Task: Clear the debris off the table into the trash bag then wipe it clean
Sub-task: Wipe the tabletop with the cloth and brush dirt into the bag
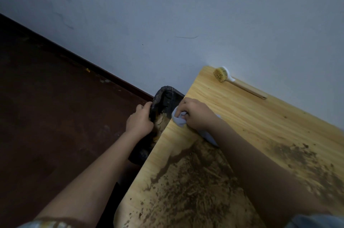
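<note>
A light wooden table runs from the wall toward me. Brown dirt and crumbs cover its near half. My right hand grips a pale blue cloth at the table's left edge. Just off that edge hangs a black trash bag, its mouth held open by my left hand, which grips the rim. Some brown debris lies inside the bag.
A dish brush with a wooden handle and yellow bristles lies at the table's far side against the pale wall. Dark brown floor spreads to the left of the table.
</note>
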The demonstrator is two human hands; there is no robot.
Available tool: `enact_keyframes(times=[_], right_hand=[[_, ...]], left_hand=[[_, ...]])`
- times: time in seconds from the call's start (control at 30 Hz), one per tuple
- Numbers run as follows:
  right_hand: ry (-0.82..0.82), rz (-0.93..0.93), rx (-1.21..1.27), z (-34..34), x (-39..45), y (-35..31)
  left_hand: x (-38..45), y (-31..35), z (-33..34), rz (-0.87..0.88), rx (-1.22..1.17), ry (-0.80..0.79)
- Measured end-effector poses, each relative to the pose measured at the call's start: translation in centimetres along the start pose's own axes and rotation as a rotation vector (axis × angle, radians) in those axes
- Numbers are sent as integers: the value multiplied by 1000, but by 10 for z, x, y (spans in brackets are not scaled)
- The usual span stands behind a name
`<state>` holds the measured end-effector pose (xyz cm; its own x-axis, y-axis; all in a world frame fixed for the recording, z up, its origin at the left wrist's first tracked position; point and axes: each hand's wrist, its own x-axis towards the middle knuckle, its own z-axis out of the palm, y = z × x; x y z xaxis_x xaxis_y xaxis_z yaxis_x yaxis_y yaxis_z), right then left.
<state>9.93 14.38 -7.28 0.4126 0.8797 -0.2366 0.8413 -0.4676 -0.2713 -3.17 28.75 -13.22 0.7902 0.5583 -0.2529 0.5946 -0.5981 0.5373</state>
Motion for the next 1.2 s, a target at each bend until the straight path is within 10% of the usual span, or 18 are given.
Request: enact_keyframes(times=[0.27, 0.63, 1.03, 1.2], right_hand=[[66, -33, -9, -17, 13, -7], [122, 448, -103, -11, 25, 42], [-109, -159, -300, -4, 1, 1], [102, 44, -76, -28, 7, 32]], left_hand=[[-2, -2, 0, 0, -2, -5], [0, -4, 0, -9, -11, 14], [7, 1, 0, 7, 2, 8], [13, 4, 2, 5, 14, 12]])
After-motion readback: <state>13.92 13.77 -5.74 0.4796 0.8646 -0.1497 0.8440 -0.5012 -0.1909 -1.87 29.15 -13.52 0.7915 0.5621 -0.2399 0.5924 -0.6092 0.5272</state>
